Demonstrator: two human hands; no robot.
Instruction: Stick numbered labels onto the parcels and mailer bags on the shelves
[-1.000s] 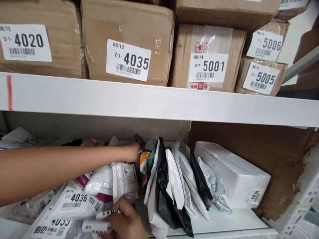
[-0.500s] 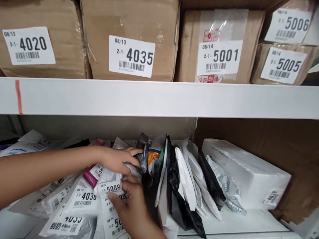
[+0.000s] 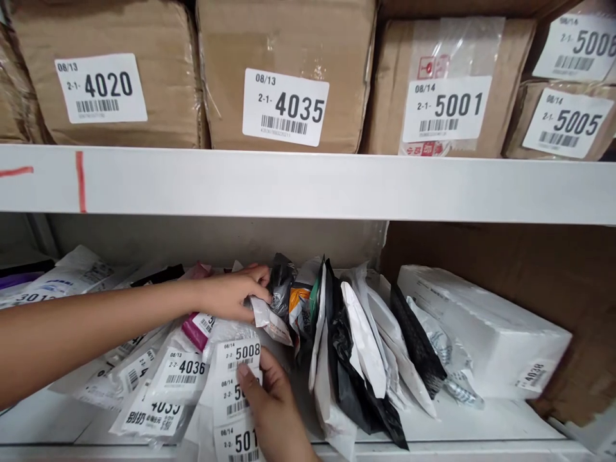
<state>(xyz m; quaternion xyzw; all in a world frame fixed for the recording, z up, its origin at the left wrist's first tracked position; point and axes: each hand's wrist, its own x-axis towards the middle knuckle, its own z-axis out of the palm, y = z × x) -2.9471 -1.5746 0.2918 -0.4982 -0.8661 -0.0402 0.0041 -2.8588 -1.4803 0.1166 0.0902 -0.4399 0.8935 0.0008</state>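
Observation:
My right hand (image 3: 275, 401) is closed on a strip of white barcode labels (image 3: 235, 401), its thumb pressed on the front near the 5008 label. Farther back, my left hand (image 3: 240, 292) has its fingers curled over a small white packet (image 3: 272, 322). Right beside those fingers stand a dark grey plastic parcel (image 3: 282, 282) and an orange and black packet (image 3: 299, 301). Under my left forearm lie a magenta packet (image 3: 196, 332) and a white bag labelled 4036 (image 3: 180, 375).
Above runs a white shelf beam (image 3: 308, 186) with numbered cardboard boxes (image 3: 283, 45) on it. To the right, black and white mailer bags (image 3: 363, 343) lean in a row next to a white box (image 3: 486, 330) marked 4038.
The view has shifted left, so the shelf appears farther right. The small white packet now shows below my left fingers. The label strip stands more upright, with its numbers clearer.

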